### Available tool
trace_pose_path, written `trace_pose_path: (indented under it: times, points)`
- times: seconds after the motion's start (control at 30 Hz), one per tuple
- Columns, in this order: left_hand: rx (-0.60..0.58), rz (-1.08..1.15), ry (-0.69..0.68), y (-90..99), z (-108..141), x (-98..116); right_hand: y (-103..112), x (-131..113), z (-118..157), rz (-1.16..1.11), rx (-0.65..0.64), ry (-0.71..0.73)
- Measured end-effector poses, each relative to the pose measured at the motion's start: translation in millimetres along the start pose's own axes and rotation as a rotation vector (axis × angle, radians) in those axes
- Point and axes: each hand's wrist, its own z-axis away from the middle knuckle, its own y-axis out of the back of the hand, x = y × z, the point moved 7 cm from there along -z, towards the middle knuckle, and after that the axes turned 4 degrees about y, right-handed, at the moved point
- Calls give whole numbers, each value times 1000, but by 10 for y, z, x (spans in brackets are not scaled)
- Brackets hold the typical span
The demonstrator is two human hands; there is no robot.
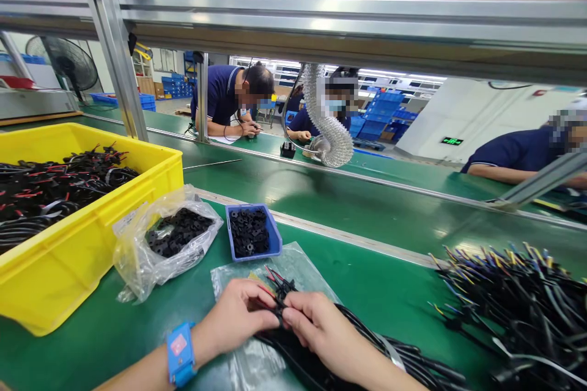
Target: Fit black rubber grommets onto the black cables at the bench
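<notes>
My left hand [243, 316], with a blue band on its wrist, pinches a small black part on a cable end near the bottom centre. Close against it, my right hand [316, 330] grips the same black cable end [280, 305] between thumb and forefinger. Red and black wire tips rise just behind the fingers. A bundle of black cables [394, 351] runs under my right hand to the lower right, over a clear plastic bag [298, 259]. Behind my hands stands a blue bin [250, 233] of small black parts, beside an open plastic bag [178, 235] holding similar parts.
A yellow crate [92, 226] of black cables with red wires fills the left. Many black cables with coloured ends [527, 299] lie at the right. A metal shelf beam [321, 24] crosses overhead. Across the green bench, three people sit, and a clear flexible duct [328, 128] hangs.
</notes>
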Motion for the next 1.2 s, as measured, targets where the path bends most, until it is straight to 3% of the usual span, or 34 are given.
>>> trace_pose_path:
  times: [0.13,0.33,0.53,0.93,1.03,1.13,1.2]
  points:
    - [5,33,47,-38,-19,-72,12,-9,37,17,18,-33]
    - [-42,131,119,-41,-29,-106,160,-83,121,254,34,-30]
    - [-43,153,87,-61,-7,-71,145,-74,148,239,91,-2]
    - [-82,149,94,-122,-16,-118,99,-47,133,195,62,-5]
    - [-55,7,-18,23,-40,59,179,-20,114,214,110,3]
    - [193,-355,-264,368,-131,474,359,53,88,414,252,-67]
    - [258,-690,-373,456,-264,721,427,89,71,581,314,-115]
